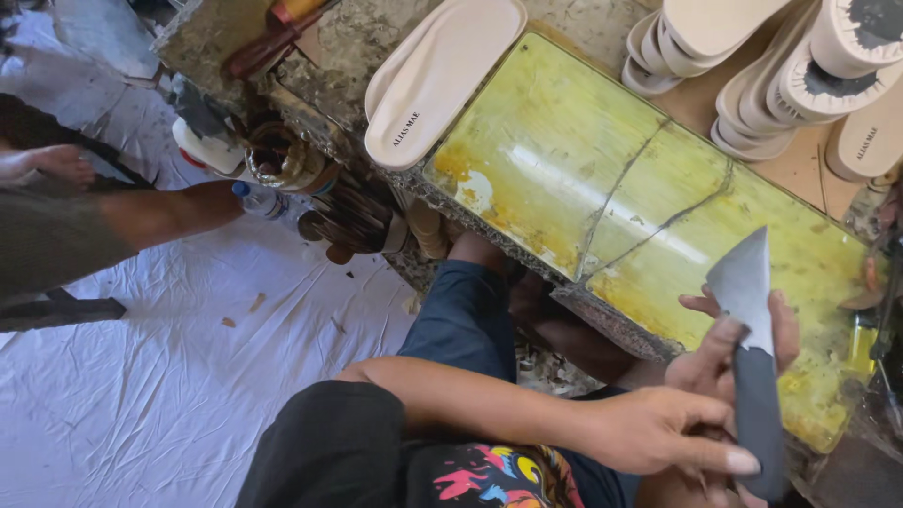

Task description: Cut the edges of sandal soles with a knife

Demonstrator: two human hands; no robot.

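While both grip it | left hand (658, 428), right hand (743, 343) pinching grey strip (750, 348) between them

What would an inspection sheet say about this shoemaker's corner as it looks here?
Surface: cracked yellow-green slab, stained, bare in the middle.
Job's things: grey pointed strip, held upright over the slab's near edge.
Clutter: cream sole at slab's far end; stacked soles; plastic bottle on white sheet.
Hands: left hand grips the strip low; right hand behind it, fingers wrapped.
Cables: nothing seen.
Surroundings: another person's foot.
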